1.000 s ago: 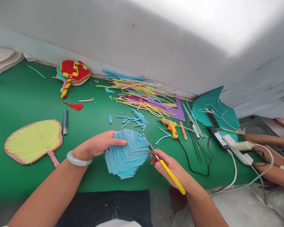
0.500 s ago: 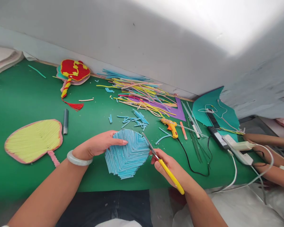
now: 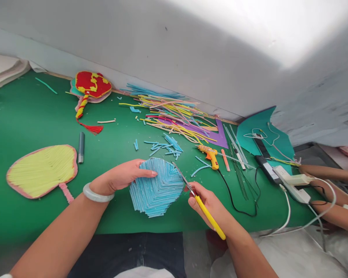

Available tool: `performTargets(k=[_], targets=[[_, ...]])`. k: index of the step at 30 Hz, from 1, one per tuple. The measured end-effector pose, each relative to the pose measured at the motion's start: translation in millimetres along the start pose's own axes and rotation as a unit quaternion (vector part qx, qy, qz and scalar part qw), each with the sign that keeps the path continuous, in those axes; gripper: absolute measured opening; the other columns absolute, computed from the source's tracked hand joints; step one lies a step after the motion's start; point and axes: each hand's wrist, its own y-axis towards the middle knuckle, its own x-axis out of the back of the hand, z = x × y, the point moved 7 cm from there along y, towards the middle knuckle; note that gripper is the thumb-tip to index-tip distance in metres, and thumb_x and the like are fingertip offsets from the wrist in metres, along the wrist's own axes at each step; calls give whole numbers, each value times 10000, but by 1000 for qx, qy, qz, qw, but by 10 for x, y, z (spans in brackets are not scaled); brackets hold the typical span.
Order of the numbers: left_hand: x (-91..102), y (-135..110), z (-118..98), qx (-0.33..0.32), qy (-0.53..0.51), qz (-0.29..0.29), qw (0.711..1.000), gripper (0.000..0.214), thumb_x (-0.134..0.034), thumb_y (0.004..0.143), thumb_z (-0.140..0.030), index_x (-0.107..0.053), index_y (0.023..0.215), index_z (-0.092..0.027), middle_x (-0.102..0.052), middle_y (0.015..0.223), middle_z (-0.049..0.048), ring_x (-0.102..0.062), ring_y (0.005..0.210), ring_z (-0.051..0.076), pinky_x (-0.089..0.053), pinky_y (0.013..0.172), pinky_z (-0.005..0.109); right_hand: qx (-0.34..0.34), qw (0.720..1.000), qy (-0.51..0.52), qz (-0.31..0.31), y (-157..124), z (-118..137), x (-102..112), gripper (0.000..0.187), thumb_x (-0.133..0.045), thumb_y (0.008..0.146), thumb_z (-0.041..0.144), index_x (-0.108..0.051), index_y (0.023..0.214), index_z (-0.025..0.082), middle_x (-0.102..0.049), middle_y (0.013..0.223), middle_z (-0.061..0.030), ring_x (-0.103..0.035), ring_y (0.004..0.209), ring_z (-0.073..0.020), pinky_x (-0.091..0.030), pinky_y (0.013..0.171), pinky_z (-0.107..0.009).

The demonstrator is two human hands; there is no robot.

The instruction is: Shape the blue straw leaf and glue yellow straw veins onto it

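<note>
Yellow-handled scissors (image 3: 210, 219) have shifted only slightly at the right rim of the ribbed blue fan panel (image 3: 155, 193), which is held over the green table (image 3: 120, 221). The left hand (image 3: 130, 173) pinches the panel's left edge, thumb on top; the right hand (image 3: 211, 201) curls closed around the scissors' handles. Blue offcuts (image 3: 174, 143) lie beyond the panel, a glue gun (image 3: 212, 158) beyond it rightward, a yellow-green fan (image 3: 42, 172) leftward.

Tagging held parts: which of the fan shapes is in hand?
The blue ribbed fan panel, gripped by the left hand. The pink-edged yellow-green fan lies on the green table; the flowered red fan sits stacked near the wall.
</note>
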Motion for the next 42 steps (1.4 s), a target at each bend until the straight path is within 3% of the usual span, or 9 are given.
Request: performTargets(k=[42], targets=[[10, -28, -48, -16, 44, -5, 999, 395, -766, 757, -393, -726, 1086, -180, -763, 1021, 79, -714, 876, 236, -570, 814, 347, 8, 992, -97, -77, -14, -63, 98, 435, -554, 839, 639, -572, 844, 205, -360, 588, 67, -270, 545, -101, -287, 505, -240]])
